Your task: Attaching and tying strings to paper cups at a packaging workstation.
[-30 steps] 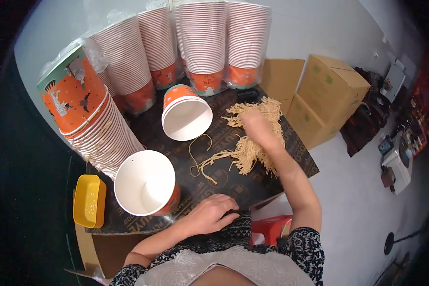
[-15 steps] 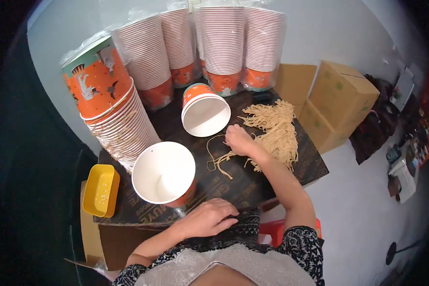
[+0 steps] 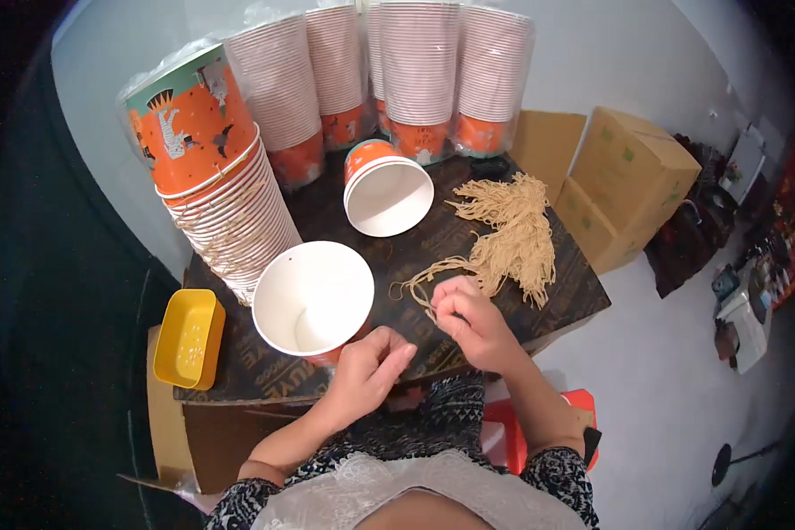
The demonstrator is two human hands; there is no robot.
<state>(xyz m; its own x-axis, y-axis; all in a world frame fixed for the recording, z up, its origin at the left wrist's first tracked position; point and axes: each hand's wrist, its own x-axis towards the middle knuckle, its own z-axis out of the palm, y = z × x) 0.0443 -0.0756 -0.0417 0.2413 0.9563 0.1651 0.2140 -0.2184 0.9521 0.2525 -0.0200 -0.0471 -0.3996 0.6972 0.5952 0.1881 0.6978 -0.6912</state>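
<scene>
My right hand [image 3: 470, 325] is closed in a pinch at the near side of the table, with a tan string [image 3: 418, 294] running to its fingertips. That string trails from a loose pile of tan strings [image 3: 517, 238]. My left hand [image 3: 368, 371] has its fingers curled and thumb pressed against them; anything inside is hidden. It is close beside the near side of an upright paper bucket [image 3: 314, 296], white inside, with a small dark spot near its rim. Farther back, another paper bucket [image 3: 389, 199], orange outside, lies tipped with its mouth toward me.
A tall leaning stack of orange paper buckets [image 3: 234, 212], with strings along its rims, stands left. Several plastic-wrapped bucket stacks [image 3: 418, 66] line the back. A yellow plastic box [image 3: 188, 340] sits at the table's left edge. Cardboard boxes [image 3: 632, 177] stand right; a red stool [image 3: 503, 420] is below.
My right hand has moved back toward me from beside the string pile, drawing closer to my left hand. My left hand has lifted and curled its fingers. The view has shifted slightly.
</scene>
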